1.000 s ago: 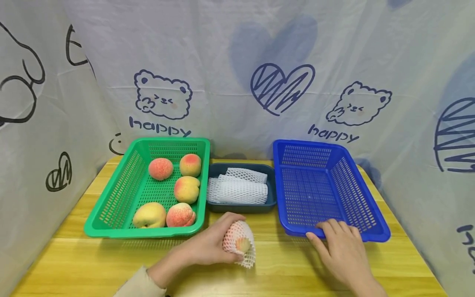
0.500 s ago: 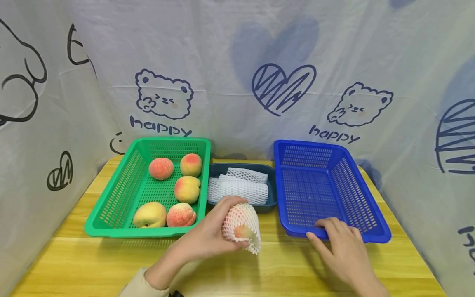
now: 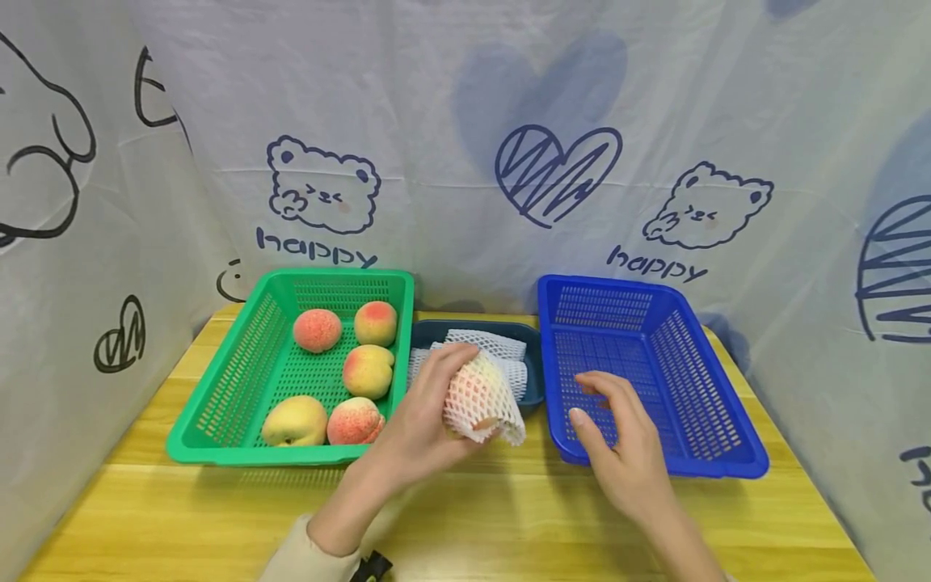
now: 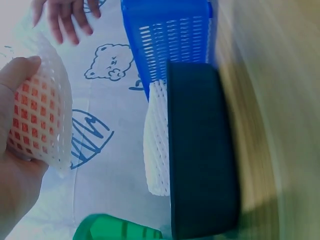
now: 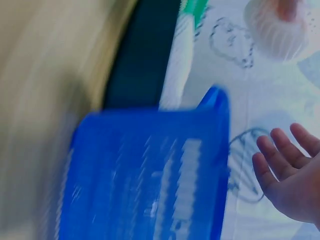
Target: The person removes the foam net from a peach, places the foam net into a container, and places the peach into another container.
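My left hand [image 3: 429,416] grips a peach [image 3: 473,392] wrapped in a white foam net [image 3: 502,412], held up in front of the dark tray. In the left wrist view the reddish peach [image 4: 35,110] shows through the mesh, with the thumb across it. My right hand [image 3: 629,453] hovers over the near left side of the blue basket [image 3: 560,388], holding nothing, its fingers loosely bent. In the right wrist view that hand [image 5: 290,175] is apart from the basket, fingers spread.
A green basket [image 3: 218,388] at left holds several peaches [image 3: 367,372]. Between the baskets stands a dark tray [image 3: 533,356] with white foam nets [image 3: 487,343]. The blue basket is at right on the wooden table [image 3: 509,525]. A printed cloth [image 3: 451,121] hangs behind.
My left hand has lifted the netted peach upward and slightly right. My right hand has left the blue basket's near rim and moved up and left.
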A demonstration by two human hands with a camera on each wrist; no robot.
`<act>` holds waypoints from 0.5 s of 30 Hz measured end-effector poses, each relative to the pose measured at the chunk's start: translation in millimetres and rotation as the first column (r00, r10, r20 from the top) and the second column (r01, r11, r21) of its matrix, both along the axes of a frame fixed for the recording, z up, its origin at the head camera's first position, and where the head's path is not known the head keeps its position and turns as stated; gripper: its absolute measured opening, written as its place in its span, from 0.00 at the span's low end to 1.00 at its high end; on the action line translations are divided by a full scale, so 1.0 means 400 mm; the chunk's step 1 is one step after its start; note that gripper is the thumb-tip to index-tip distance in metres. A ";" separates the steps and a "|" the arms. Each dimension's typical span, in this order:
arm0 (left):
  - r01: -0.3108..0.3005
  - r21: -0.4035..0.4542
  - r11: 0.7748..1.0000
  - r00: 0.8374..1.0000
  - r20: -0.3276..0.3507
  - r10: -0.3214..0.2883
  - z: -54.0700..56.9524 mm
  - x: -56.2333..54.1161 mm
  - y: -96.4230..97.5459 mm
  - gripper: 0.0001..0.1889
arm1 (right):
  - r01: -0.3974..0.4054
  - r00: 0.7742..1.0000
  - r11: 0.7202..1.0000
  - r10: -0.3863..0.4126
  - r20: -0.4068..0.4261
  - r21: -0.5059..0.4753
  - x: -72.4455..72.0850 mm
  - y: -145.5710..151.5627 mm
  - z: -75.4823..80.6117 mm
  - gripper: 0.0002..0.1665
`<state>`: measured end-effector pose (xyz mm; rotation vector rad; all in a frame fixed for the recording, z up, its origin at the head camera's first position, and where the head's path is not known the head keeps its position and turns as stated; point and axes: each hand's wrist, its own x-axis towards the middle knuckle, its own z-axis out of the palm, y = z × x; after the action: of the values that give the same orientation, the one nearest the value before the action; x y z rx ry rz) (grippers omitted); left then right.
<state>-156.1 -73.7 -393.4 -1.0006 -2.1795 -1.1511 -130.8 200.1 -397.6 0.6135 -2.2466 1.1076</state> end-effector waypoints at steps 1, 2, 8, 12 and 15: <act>-0.012 0.005 1.000 1.000 -0.024 0.012 0.002 -0.004 0.004 0.54 | -0.023 1.000 0.999 0.023 0.012 -0.025 -0.004 -0.015 0.006 0.25; -0.023 0.008 1.000 0.999 -0.044 0.024 0.003 -0.007 0.007 0.53 | -0.045 0.999 0.998 0.046 0.020 -0.049 -0.009 -0.030 0.013 0.26; -0.099 0.016 0.995 0.986 -0.136 0.100 0.006 -0.020 0.020 0.53 | -0.182 0.965 0.971 0.207 0.164 -0.156 -0.035 -0.111 0.040 0.33; -0.143 0.005 0.990 0.977 -0.158 0.142 0.005 -0.023 0.025 0.52 | -0.231 0.922 0.947 0.286 0.260 -0.221 -0.048 -0.150 0.052 0.39; -0.162 -0.002 0.987 0.971 -0.176 0.160 0.004 -0.026 0.027 0.51 | -0.231 0.904 0.940 0.303 0.302 -0.252 -0.058 -0.173 0.056 0.42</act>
<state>-166.3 -63.0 -391.6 -0.8782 -2.0893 -0.9361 -153.9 130.9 -375.0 0.7031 -2.3256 1.6790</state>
